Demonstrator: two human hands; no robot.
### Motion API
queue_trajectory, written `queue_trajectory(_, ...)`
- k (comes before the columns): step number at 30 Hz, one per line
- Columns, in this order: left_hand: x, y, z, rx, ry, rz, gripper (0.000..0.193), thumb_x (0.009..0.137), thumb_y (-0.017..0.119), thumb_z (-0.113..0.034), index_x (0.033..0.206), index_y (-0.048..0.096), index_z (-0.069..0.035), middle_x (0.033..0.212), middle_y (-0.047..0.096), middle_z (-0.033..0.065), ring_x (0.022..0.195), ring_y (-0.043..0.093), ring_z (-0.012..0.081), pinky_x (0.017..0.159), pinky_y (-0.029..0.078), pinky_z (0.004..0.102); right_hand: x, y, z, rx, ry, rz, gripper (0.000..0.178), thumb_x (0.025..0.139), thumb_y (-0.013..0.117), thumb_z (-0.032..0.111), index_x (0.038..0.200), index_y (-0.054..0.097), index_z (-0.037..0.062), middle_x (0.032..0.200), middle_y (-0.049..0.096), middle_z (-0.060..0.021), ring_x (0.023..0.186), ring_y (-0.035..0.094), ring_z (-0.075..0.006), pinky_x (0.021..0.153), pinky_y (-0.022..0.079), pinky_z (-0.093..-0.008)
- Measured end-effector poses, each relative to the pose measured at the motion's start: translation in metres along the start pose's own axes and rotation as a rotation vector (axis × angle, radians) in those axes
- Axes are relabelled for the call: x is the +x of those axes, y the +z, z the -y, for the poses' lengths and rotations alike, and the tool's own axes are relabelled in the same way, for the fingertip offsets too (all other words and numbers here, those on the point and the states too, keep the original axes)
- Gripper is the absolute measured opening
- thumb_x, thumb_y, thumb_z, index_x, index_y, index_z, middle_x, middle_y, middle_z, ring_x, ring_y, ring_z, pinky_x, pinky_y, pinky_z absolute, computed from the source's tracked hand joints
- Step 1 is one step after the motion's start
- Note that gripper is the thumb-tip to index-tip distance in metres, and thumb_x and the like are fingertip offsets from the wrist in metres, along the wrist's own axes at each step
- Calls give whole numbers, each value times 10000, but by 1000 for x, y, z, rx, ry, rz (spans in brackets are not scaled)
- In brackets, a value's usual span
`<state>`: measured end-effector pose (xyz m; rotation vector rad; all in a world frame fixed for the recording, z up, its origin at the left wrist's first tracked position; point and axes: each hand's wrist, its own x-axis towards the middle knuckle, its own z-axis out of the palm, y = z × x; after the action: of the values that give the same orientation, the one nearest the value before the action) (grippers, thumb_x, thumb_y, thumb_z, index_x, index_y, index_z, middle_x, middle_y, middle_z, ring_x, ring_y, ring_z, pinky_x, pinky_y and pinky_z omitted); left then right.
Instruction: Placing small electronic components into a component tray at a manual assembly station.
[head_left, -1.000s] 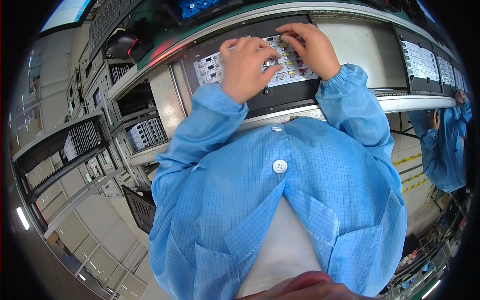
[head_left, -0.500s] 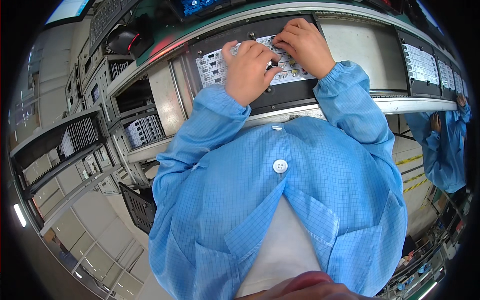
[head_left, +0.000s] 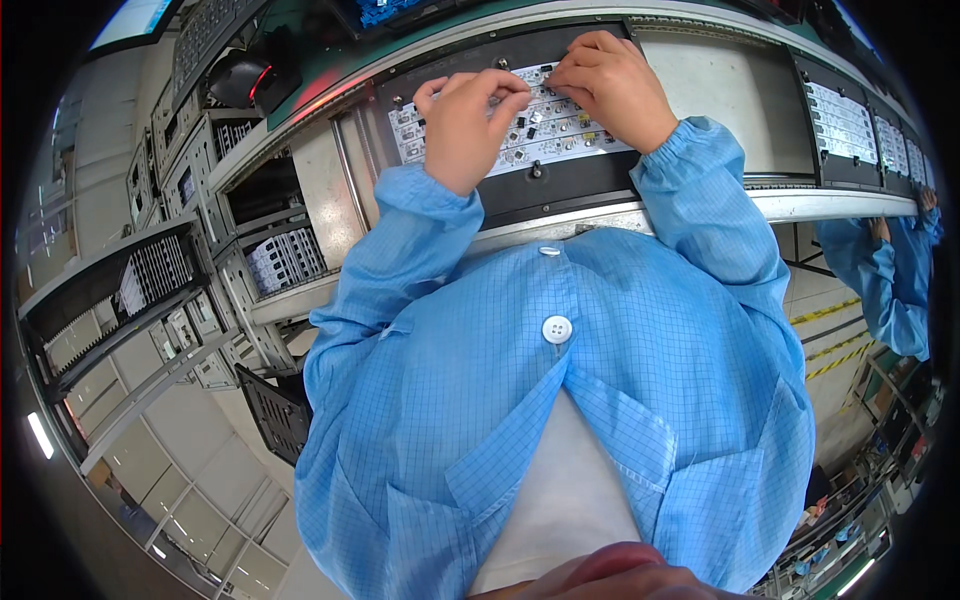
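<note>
A black carrier (head_left: 570, 182) holds several white circuit boards (head_left: 560, 148) side by side, dotted with small black, silver and yellow parts. My left hand (head_left: 468, 128) is over the left half of the boards, thumb and forefinger brought together; whatever is between them is too small to make out. Near the boards' far edge, my right hand (head_left: 612, 92) pinches with its fingertips down at the board, and those fingertips hide what they grip. Between the hands, a small black component (head_left: 532, 132) lies on the boards.
The carrier sits on a metal-railed conveyor (head_left: 720, 110). More carriers with white boards (head_left: 842, 125) stand along it to the right, where another person's blue sleeve (head_left: 885, 285) shows. A black mouse (head_left: 238, 80) and a keyboard (head_left: 215, 45) lie at far left. Racks of boards (head_left: 285, 262) stand left.
My left hand has moved left and slightly away from me, uncovering more of the boards' middle. My right hand stays nearly in place. The other person's arm at right has shifted.
</note>
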<state>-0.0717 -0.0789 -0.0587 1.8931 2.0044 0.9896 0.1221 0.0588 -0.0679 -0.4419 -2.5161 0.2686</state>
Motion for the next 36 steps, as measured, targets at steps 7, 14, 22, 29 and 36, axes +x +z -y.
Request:
queue_trajectory(7,6,1,14,-161,-72,52,153,965,723,-265,1080,818,-231,917,781,-59,995,664,150,1029,290,415,-5,3,18,145,-7,93,188,808,834,168,986,785,136,1043,720,0,1145,638,-251,937,512,-413)
queue_trajectory(14,10,6,10,-123,-49,48,140,942,754,-280,1057,827,-248,924,777,-37,1029,659,161,1022,289,437,-16,-4,7,355,233,44,179,867,814,94,1028,739,70,1095,679,-55,1071,664,-280,886,554,-405)
queue_trajectory(22,13,11,1,7,92,-10,96,889,796,-295,972,839,-271,899,758,-41,1048,648,179,1050,276,470,-26,-10,-7,357,309,-15,190,921,790,90,1101,748,43,1042,700,-88,1005,671,-251,858,563,-353)
queue_trajectory(29,15,25,-4,101,196,-3,96,883,789,-269,965,838,-268,923,751,-46,1099,633,185,1078,251,541,-25,-11,-9,395,369,-49,234,958,754,113,1188,761,71,1058,721,-88,1005,675,-232,856,566,-343)
queue_trajectory(36,15,31,-6,130,239,-1,100,879,777,-210,958,823,-248,939,757,-56,1102,632,188,1098,235,570,-30,-7,-12,432,443,-47,249,990,738,140,1233,741,86,1048,700,-79,964,694,-199,855,575,-319)
